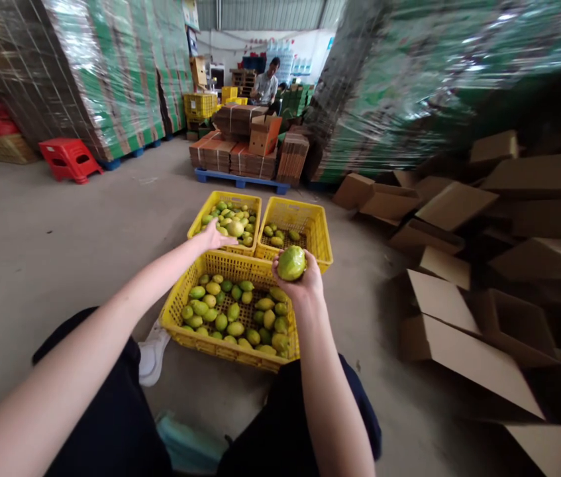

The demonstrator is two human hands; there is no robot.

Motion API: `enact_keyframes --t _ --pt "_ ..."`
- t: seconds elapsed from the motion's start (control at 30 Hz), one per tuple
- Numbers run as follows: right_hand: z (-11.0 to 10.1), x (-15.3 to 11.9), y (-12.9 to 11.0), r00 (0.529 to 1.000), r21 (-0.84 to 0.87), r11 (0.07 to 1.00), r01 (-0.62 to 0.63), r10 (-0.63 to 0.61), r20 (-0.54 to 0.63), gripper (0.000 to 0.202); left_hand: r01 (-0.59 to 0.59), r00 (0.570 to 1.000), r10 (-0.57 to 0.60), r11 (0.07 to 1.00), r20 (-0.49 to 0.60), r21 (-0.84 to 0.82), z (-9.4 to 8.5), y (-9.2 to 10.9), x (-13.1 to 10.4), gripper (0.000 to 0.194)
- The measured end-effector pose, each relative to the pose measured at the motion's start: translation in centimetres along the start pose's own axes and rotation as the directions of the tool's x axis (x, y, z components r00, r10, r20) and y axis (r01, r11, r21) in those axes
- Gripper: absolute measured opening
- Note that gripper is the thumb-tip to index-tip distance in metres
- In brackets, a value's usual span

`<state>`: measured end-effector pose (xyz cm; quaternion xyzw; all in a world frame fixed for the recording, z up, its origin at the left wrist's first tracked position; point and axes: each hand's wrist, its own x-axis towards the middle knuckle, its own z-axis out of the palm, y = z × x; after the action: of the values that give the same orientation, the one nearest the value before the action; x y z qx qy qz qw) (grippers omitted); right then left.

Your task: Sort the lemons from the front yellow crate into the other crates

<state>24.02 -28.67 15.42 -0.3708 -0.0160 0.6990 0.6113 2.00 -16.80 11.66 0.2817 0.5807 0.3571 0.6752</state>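
Note:
My left hand (214, 237) reaches over the back left yellow crate (195, 224), its fingers stretched out and apart. Just beyond the fingertips is a pale yellow lemon (235, 228), larger in view than the others; whether it rests on the pile or is in the air I cannot tell. In my right hand (306, 285) a glossy green-yellow lemon (292, 263) lies cupped, above the meeting edges of the front and back right crates. The front yellow crate (230, 354) contains many green and yellow lemons (235, 328). A few lemons (276, 241) lie in the back right crate (320, 232).
Loose cardboard boxes (473, 351) crowd the floor on the right. Ahead, flattened cartons (253, 162) stand on a blue pallet (240, 180). Film-wrapped stacks (121, 79) rise on both sides. A red stool (69, 159) is at the left, and a person (266, 86) is at the back.

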Motion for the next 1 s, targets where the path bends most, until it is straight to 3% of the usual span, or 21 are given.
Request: enact_keyframes --t 0.03,0.1,0.2,0.3,0.4,0.53,0.73,0.83,0.9,1.0 --pt "-0.2 0.2 0.0 1.000 -0.011 1.000 0.003 -0.003 0.011 0.025 -0.046 0.998 0.046 0.999 -0.037 -0.004 0.0 0.9 0.6 0.055" --pt "-0.7 0.5 0.0 0.999 -0.030 1.000 0.003 -0.002 0.033 0.024 -0.068 0.993 0.070 0.997 -0.096 0.030 -0.4 0.2 1.2 0.055" --pt "-0.9 0.4 0.0 1.000 -0.024 1.000 -0.011 0.011 0.015 0.024 0.032 0.993 -0.012 0.985 -0.118 0.169 -2.0 -5.1 0.4 0.047" --pt "-1.0 0.0 0.4 1.000 -0.028 0.999 -0.015 0.014 -0.026 0.026 0.124 0.991 -0.100 0.931 -0.089 0.342 -4.9 -11.0 -1.5 0.043" --pt "-1.2 0.1 1.1 0.999 -0.074 0.997 -0.013 0.011 -0.033 0.024 0.144 0.988 -0.153 0.824 -0.030 0.548 -8.0 -14.3 -3.6 0.033" --pt "-1.9 1.1 3.0 0.999 -0.139 0.989 -0.048 0.044 -0.032 0.021 0.049 0.982 -0.170 0.651 0.084 0.757 -10.3 -14.8 -5.5 0.022" --pt "-5.2 1.8 9.3 0.981 -0.367 0.910 -0.193 0.179 -0.072 0.017 -0.204 0.956 -0.095 0.461 0.277 0.864 -9.6 -13.9 -6.9 0.022" --pt "-7.2 1.6 12.3 0.976 -0.438 0.876 -0.204 0.150 -0.156 0.026 -0.251 0.947 -0.093 0.380 0.307 0.890 -10.2 -13.4 -7.2 0.028" --pt "-7.4 2.4 12.3 0.976 -0.481 0.859 -0.175 0.086 -0.202 0.034 -0.249 0.952 -0.085 0.335 0.293 0.908 -11.0 -13.2 -7.1 0.031" --pt "-5.3 5.6 8.2 0.968 -0.534 0.842 -0.077 -0.066 -0.243 0.031 -0.206 0.971 -0.056 0.288 0.231 0.935 -12.3 -13.0 -6.8 0.033"
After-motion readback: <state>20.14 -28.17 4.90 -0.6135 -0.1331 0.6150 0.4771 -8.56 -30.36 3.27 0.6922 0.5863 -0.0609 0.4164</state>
